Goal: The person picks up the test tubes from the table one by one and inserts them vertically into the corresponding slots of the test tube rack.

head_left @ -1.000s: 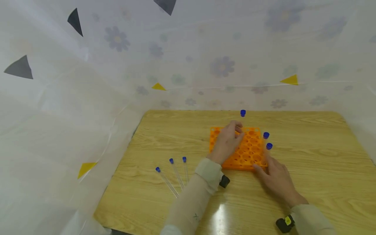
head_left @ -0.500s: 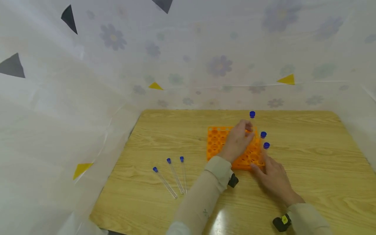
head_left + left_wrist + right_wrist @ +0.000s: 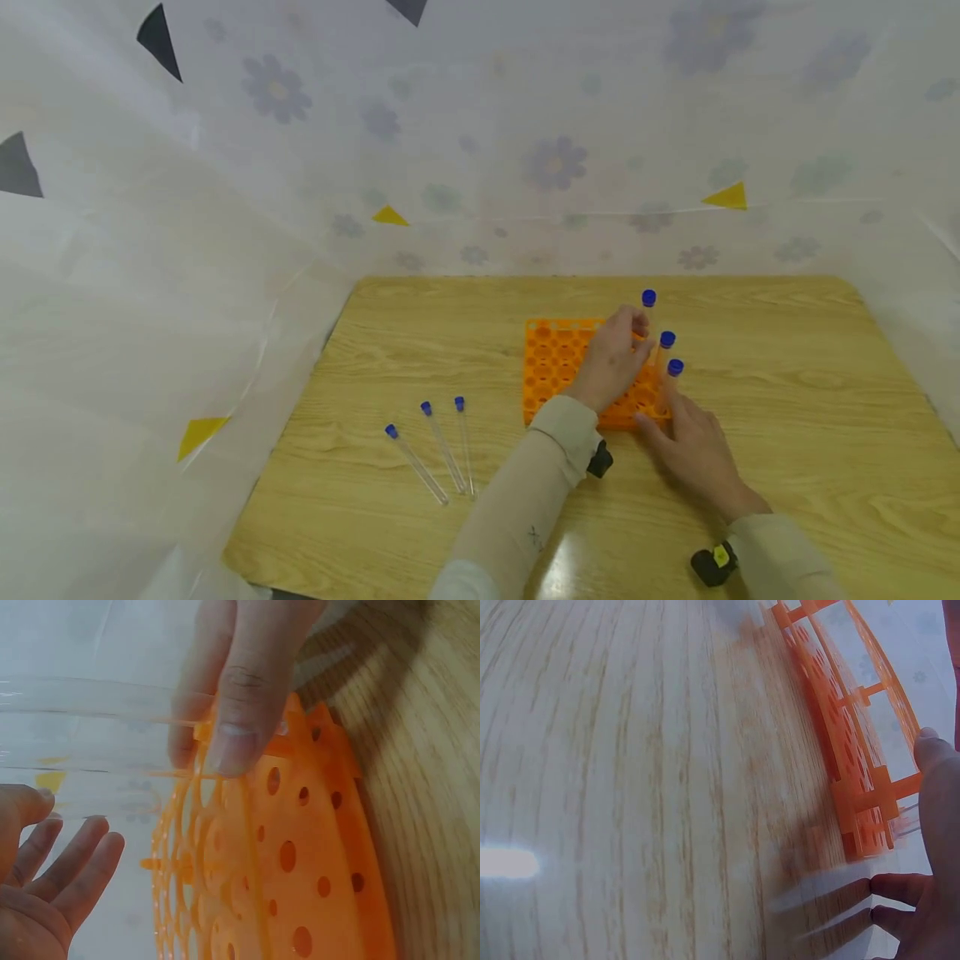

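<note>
Evidently light, slick, brittle: clear capped test tube (image 3: 648, 314) pinched by left hand (image 3: 611, 364) over orange rack (image 3: 555, 358); best held mid-barrel. Right hand (image 3: 693, 450) spread, steadying rack's corner on counter (image 3: 787, 417).

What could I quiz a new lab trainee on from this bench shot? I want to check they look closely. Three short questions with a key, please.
1. How many capped tubes lie flat on the table?
2. True or false: the left hand pinches a tube over the orange rack.
3. Where does the right hand rest: A) the rack's near right corner, B) the loose tubes, C) the curtain?

Key: 1. three; 2. true; 3. A
</note>
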A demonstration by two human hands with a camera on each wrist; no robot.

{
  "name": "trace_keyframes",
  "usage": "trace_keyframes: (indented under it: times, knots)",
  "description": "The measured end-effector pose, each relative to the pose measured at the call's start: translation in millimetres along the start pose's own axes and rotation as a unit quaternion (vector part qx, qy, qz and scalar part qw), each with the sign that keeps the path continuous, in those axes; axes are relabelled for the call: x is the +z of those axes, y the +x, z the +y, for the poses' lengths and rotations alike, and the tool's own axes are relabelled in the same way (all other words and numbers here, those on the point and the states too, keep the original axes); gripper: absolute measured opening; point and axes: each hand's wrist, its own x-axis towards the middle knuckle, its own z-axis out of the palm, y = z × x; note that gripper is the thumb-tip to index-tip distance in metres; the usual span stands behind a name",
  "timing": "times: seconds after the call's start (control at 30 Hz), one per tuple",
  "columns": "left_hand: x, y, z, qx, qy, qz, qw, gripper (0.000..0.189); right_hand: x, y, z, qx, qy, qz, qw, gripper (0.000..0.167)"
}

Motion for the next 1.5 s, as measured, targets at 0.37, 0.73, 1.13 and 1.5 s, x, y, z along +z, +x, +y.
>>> trace_keyframes:
  times: [0.37,0.73,1.13,1.5]
  knots:
    - [15.1,3.3,-5.4,-0.007,0.084,-0.024,0.9961,0.018,0,-0.9,0,-0.002,0.0,0.009,1.0,0.083]
    - [25.7,3.8,-13.8,0.034,0.136,-0.03,0.9897,0.019,2,-0.7,0,-0.024,-0.004,0.036,0.9991,0.082]
    - [28.2,2.8,-11.4,-0.004,0.131,-0.036,0.9907,0.024,3,0.2,0,-0.014,0.002,0.024,0.9996,0.083]
    - [12.5,-3.1,-12.7,-0.045,0.092,-0.044,0.9937,0.04,2,-0.1,3,-0.017,0.011,0.016,0.9997,0.082]
